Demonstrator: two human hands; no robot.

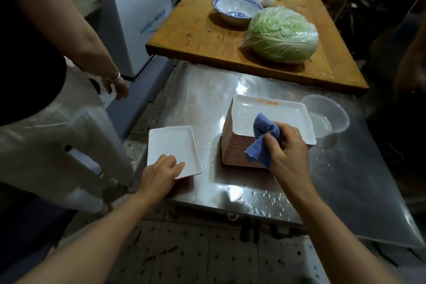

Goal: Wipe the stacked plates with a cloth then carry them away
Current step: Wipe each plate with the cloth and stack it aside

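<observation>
Two hands work: right hand (285, 150) pinches a blue cloth (262, 138) at the plate stack (265, 115) (tall, wet). Left hand (161, 173) rests, fingers together, on a single plate (170, 145). Best wipe edge to edge.

I see an orange printed mark on the far rim of the top plate (268, 108), too small for me to read. Blue lettering runs across the front of the white freezer (143, 7), too blurred to make out.

A working kitchen: steel counter (230, 90), tall plate stack (239, 152), chest freezer (138, 7), wrapped cabbage (282, 34) on a wooden board (196, 37).
</observation>
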